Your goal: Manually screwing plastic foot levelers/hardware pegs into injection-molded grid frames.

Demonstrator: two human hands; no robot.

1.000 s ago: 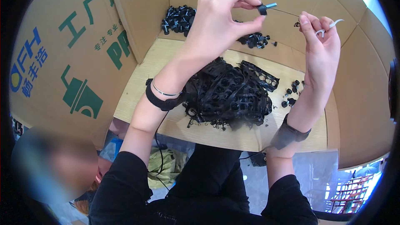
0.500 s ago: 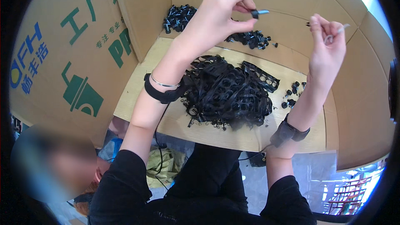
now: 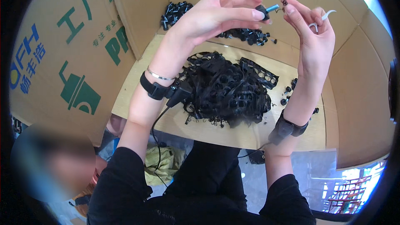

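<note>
Between thumb and fingers, my left hand (image 3: 221, 10) pinches a black-headed bolt (image 3: 261, 12), its bluish metal shank pointing right. My right hand (image 3: 314, 37) is raised just beside it, fingers curled. A white curved plastic piece (image 3: 329, 14) pokes out from among its fingers; the rest of that piece is hidden. Dark curled scraps (image 3: 284, 1) show at the right fingertips, close to the shank's end. Below both hands, a tangled pile of black perforated rubber-like sheets (image 3: 229, 87) lies on the table (image 3: 166, 118).
Black-headed bolts are heaped at the back left (image 3: 177, 13) and back middle (image 3: 252, 36). Several loose bolts (image 3: 287, 93) lie by my right forearm. Cardboard walls (image 3: 79, 62) surround the table. Cables run from both wristbands. Another person (image 3: 54, 162) is at lower left, near a yellowish sack (image 3: 162, 158).
My hands have come closer together. The left has turned and moved slightly right with the bolt; the right has moved left and up, bringing its fingertips near the shank.
</note>
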